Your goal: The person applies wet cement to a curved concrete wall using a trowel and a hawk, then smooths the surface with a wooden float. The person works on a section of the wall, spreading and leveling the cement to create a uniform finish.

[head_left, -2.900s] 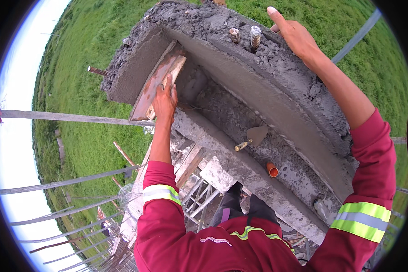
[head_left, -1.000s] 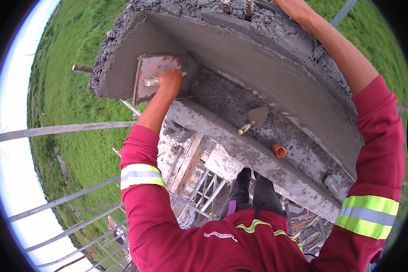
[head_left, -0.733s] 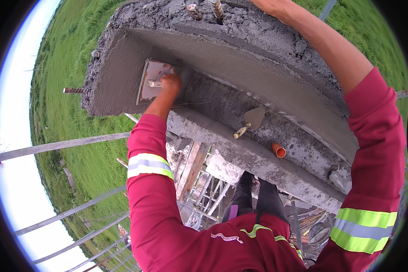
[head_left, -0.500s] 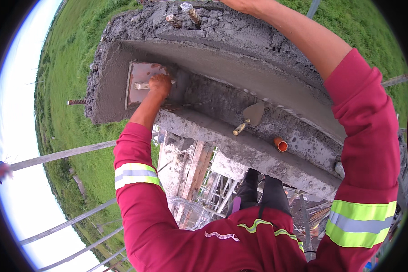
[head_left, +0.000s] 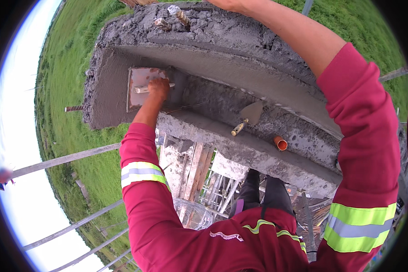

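My left hand (head_left: 158,87) is closed on the handle of a flat plastering float (head_left: 139,99), whose plate lies against the plastered end wall (head_left: 105,84) of a concrete trough. My right hand (head_left: 226,4) reaches over the rough top (head_left: 258,41) of the far wall, its fingers cut off by the upper edge of the picture. A pointed trowel (head_left: 254,113) with a light handle rests in the trough, beside an orange pipe (head_left: 280,143) rising from the trough's rough floor.
Bent rebar stubs (head_left: 182,17) stick up from the wall top. Metal poles (head_left: 68,156) cross at left over grass. Below are wooden planks (head_left: 194,167), scaffold frames, coiled wire (head_left: 189,209) and my legs (head_left: 273,195). Green field (head_left: 63,81) and sky lie beyond.
My left hand has brought the float from a slanted position higher up to flat against the end wall. My right hand has shifted left along the wall top, toward the picture's upper edge.
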`<state>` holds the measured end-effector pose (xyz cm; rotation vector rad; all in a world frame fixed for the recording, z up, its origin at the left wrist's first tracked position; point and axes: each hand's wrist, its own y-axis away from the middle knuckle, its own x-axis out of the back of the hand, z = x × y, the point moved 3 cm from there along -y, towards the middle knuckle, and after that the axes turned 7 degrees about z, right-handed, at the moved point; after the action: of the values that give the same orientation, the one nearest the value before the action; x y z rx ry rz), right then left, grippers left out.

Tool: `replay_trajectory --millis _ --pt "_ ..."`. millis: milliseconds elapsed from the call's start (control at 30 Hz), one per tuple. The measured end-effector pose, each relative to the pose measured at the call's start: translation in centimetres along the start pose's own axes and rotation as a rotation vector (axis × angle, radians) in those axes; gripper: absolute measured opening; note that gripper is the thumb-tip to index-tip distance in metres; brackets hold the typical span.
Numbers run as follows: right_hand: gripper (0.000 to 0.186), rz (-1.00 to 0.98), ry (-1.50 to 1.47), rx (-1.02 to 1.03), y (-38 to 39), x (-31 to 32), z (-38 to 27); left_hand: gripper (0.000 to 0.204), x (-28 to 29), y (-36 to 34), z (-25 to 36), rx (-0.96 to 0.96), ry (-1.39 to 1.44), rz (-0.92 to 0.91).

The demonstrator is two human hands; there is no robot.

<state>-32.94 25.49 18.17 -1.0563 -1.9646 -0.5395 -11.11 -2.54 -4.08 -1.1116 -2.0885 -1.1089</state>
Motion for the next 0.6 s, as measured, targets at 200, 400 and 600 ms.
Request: replay_trajectory --millis 200,400,600 --pt "0.074 0.053 0.016 0.157 -0.1 -0.1 -0.3 0.027 6.3 4.0 -6.2 0.011 0.034 0.106" --pt "0.074 0.06 0.013 0.104 -0.3 -0.2 0.1 0.028 14.8 11.1 -13.1 0.038 0.042 0.108" --pt "0.084 0.076 -0.03 -0.052 -0.8 -0.6 0.9 0.033 21.9 23.9 -19.5 0.122 0.081 0.308"
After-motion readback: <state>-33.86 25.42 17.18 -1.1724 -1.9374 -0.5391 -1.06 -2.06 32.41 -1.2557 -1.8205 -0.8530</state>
